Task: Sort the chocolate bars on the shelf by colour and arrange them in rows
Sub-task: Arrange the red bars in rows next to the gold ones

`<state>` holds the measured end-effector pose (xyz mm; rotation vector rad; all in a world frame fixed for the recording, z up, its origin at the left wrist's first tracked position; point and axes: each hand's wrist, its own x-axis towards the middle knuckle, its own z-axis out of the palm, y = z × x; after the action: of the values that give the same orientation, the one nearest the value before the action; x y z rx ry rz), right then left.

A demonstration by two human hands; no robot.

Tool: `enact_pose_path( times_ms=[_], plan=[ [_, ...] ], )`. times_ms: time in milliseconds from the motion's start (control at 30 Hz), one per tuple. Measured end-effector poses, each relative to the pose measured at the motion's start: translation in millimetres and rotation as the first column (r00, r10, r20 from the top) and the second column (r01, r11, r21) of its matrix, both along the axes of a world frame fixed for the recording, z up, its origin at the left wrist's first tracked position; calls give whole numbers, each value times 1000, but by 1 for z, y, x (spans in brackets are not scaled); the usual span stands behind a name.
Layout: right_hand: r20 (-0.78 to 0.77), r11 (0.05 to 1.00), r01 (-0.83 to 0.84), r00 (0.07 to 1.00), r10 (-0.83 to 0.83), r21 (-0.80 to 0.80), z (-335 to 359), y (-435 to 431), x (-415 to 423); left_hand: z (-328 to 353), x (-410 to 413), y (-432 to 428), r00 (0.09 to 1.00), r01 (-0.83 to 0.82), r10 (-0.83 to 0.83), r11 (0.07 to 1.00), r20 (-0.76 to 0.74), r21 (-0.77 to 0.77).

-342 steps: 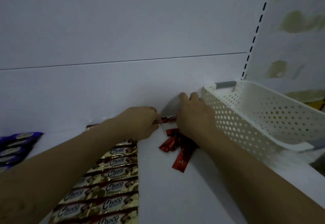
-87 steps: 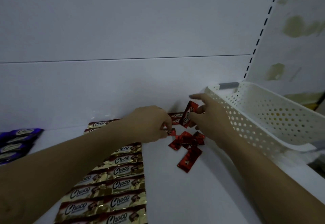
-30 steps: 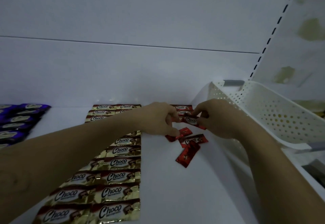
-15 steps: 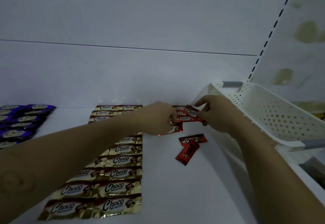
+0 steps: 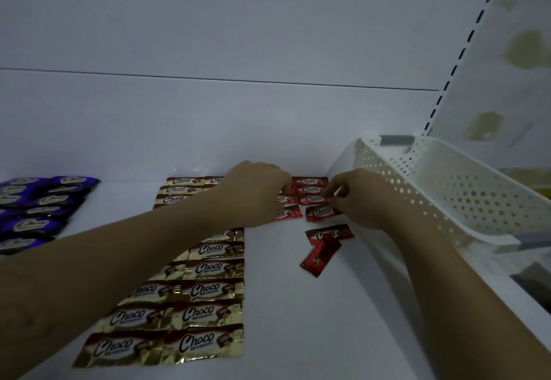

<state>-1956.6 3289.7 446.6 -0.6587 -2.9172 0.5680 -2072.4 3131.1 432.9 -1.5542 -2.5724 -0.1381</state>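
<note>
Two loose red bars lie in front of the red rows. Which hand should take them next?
Right, probably. The right hand is directly behind the loose red bars, next to the basket; the left hand is further off, its forearm over the gold bars.

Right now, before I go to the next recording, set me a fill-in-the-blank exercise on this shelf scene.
1. The gold bars lie between the sorted red bars and the ______ bars.
2. The right hand pinches the end of a red bar next to the perforated white ______.
3. Clear of both hands, ______ loose red bars lie overlapping on the shelf.

Missing words: purple; basket; two.
</note>
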Motion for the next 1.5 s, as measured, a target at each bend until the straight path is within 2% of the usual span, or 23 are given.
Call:
enact_pose_path(
  times_ms=[100,333,667,833,1333,1400,1500],
  plan=[
    [59,988,-16,998,7,155,6,-2,3,0,3,-2,998,59,-59,998,-22,-35],
    [201,966,-174,970,135,192,3,-12,2,-6,1,3,997,79,-77,994,22,-79],
    [92,959,-163,985,145,233,-13,-4,-9,-10,-2,10,997,75,-74,995,14,-67],
    [89,962,-166,985,149,218,-18,0,-13,-11,-2,9,995,69,-66,997,72,-42],
    [88,957,-199,979,184,211,-10,0,-9,-4,3,10,994,78,-72,995,78,-70],
    [84,955,-188,981,172,230,0,2,1,0,12,10,988,101,-97,994,119,-32],
    [209,947,-237,959,192,215,19,1,18,8,34,11,954,147,-125,987,274,-62]
  ],
)
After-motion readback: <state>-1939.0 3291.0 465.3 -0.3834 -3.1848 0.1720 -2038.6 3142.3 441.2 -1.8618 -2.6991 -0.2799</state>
